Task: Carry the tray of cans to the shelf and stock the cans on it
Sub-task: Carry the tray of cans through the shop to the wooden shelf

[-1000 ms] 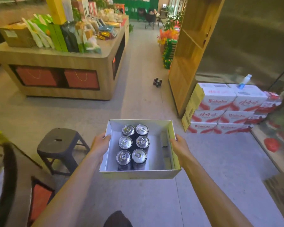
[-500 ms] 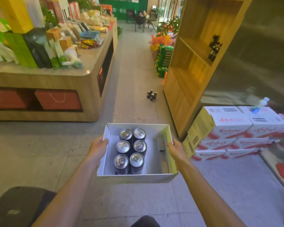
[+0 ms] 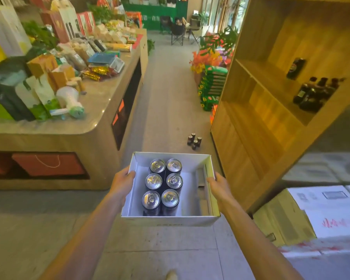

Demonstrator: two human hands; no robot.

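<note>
I carry a white cardboard tray (image 3: 171, 220) in front of me at waist height. Several dark cans with silver tops (image 3: 162, 186) stand in two rows in its left half. My left hand (image 3: 121, 181) grips the tray's left wall, thumb over the rim. My right hand (image 3: 218, 185) grips the right wall the same way. The wooden shelf unit (image 3: 271, 91) rises ahead on the right. A few dark cans (image 3: 315, 91) stand on one of its boards.
A long display counter (image 3: 85, 118) piled with packaged goods runs along the left. A small cluster of cans (image 3: 194, 139) stands on the floor by the shelf's base. Stacked cartons (image 3: 315, 215) sit at lower right. The aisle between counter and shelf leads on to plants and chairs.
I have walked forward with the tray. The shelf has come nearer and fills the right side. The stool has left the view and the cartons have slid to the lower right.
</note>
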